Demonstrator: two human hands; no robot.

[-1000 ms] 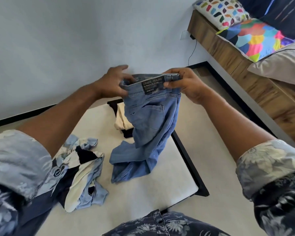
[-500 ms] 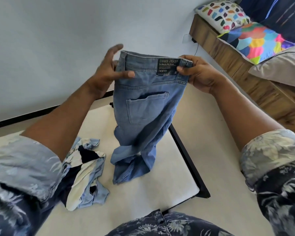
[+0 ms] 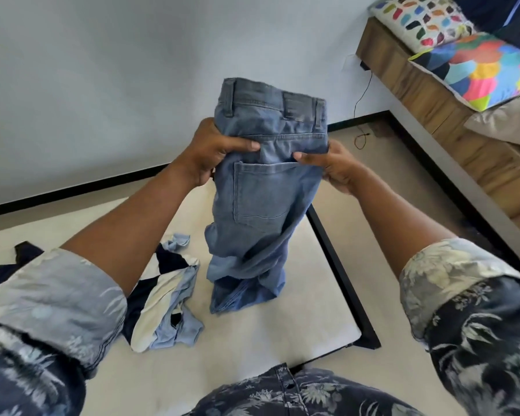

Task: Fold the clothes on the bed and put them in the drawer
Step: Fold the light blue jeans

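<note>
A pair of light blue jeans [image 3: 267, 187] hangs upright in front of me, folded lengthwise, waistband up and a back pocket facing me. My left hand [image 3: 213, 151] grips its left edge just below the waistband. My right hand [image 3: 333, 163] grips the right edge at the same height. The legs bunch on the white mattress [image 3: 312, 319] below. A crumpled shirt in pale blue, cream and navy [image 3: 165, 298] lies on the mattress to the left of the jeans.
The mattress has a black frame [image 3: 339, 271] along its right side. A wooden bed [image 3: 427, 85] with colourful pillows [image 3: 487, 64] stands at the right. A dark garment [image 3: 9, 265] lies at the far left. A cable [image 3: 361, 115] trails down the wall.
Both hands slid from the waistband top down to below it, and the jeans rose higher. The waistband label no longer shows.
</note>
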